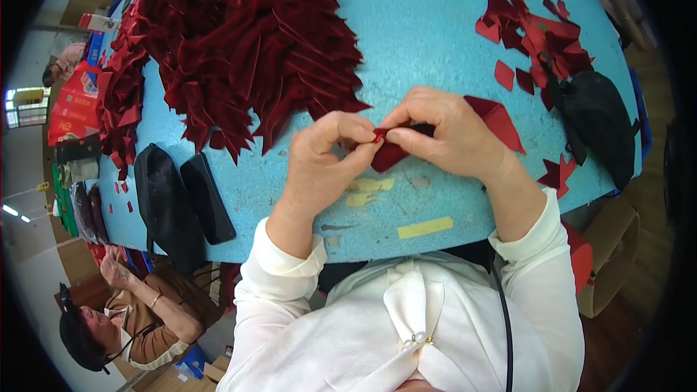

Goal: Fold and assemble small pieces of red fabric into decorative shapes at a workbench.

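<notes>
Both hands meet over the front middle of a blue table (435, 36). My left hand (319, 156) and my right hand (443, 134) pinch the same small piece of dark red velvet fabric (387, 154), folded between the fingertips. A larger red velvet piece (501, 122) lies under my right hand. White sleeves cover both forearms.
A big heap of dark red velvet bows (239, 36) fills the table's far left. Loose red scraps (537, 29) lie at the right beside a black pouch (599, 120). A black case (207, 199) and black bag (163, 210) sit at the left edge. Another person (131, 319) sits lower left.
</notes>
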A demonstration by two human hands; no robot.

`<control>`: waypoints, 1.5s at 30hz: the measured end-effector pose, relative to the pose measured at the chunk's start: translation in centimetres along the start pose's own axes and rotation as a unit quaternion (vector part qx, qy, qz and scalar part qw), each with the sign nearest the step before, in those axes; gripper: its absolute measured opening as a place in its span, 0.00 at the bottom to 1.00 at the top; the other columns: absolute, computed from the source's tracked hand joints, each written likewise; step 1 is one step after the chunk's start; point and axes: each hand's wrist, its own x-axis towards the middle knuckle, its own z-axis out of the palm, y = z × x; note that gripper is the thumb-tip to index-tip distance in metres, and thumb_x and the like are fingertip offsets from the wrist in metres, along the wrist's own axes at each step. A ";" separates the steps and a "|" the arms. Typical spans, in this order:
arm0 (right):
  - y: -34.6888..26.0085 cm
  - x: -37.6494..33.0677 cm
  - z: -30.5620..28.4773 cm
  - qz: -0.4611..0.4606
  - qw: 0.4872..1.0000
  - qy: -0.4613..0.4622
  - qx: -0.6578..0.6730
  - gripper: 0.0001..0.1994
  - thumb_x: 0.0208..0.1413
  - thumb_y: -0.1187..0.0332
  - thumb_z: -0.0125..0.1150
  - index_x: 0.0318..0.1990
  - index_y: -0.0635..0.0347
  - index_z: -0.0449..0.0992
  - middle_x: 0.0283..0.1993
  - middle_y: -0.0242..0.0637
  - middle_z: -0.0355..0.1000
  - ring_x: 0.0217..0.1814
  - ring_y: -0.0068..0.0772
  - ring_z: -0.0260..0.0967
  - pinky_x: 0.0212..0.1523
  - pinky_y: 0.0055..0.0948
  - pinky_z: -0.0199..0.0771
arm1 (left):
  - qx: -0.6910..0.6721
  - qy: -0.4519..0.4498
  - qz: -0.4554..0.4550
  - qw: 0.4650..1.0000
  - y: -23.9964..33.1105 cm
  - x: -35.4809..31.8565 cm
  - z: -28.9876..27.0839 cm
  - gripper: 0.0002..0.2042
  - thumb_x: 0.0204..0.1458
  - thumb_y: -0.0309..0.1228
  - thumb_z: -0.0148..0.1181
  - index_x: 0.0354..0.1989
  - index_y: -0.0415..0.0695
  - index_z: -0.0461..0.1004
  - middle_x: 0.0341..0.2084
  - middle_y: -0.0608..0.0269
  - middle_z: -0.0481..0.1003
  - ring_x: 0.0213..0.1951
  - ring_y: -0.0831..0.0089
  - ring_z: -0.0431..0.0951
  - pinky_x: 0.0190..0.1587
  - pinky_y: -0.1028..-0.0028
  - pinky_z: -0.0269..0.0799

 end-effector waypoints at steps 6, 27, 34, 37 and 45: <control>0.2 0.0 0.4 -0.003 0.999 0.041 -0.021 0.05 0.45 0.76 0.65 0.31 0.61 0.79 0.26 0.34 0.73 0.31 0.33 0.71 0.33 0.30 0.71 | -0.141 0.031 -0.097 0.985 0.0 0.4 0.8 0.10 0.48 0.16 0.65 0.38 0.39 0.76 0.33 0.65 0.77 0.35 0.82 0.76 0.37 0.82 0.74; -0.3 -0.1 -0.6 0.202 0.947 -0.010 0.250 0.14 0.61 0.65 0.59 0.49 0.64 0.73 0.34 0.29 0.72 0.31 0.14 0.66 0.31 0.18 0.69 | -0.147 0.056 -0.165 0.974 0.4 0.3 -0.2 0.06 0.52 0.22 0.64 0.37 0.38 0.77 0.28 0.70 0.77 0.30 0.86 0.74 0.32 0.85 0.69; -0.6 0.0 -0.6 0.177 0.970 -0.015 0.166 0.14 0.59 0.65 0.61 0.50 0.61 0.73 0.33 0.25 0.69 0.29 0.11 0.63 0.27 0.14 0.66 | 0.071 0.043 0.023 0.996 0.1 0.6 -0.3 0.06 0.52 0.20 0.62 0.38 0.38 0.75 0.31 0.67 0.75 0.32 0.82 0.72 0.35 0.82 0.68; -0.9 0.2 -0.9 0.202 0.946 -0.002 0.252 0.13 0.59 0.67 0.61 0.50 0.60 0.74 0.31 0.24 0.69 0.29 0.11 0.62 0.26 0.14 0.66 | 0.006 0.038 -0.012 0.999 -0.1 0.3 -0.2 0.06 0.55 0.21 0.61 0.40 0.38 0.74 0.33 0.68 0.75 0.33 0.84 0.72 0.36 0.82 0.67; -0.5 0.0 -1.5 0.227 0.875 0.019 0.428 0.09 0.57 0.72 0.63 0.45 0.60 0.78 0.31 0.25 0.72 0.32 0.14 0.66 0.32 0.15 0.70 | -0.269 0.020 -0.103 0.957 0.1 0.2 -0.1 0.07 0.58 0.26 0.59 0.42 0.38 0.73 0.34 0.70 0.75 0.36 0.85 0.71 0.39 0.84 0.67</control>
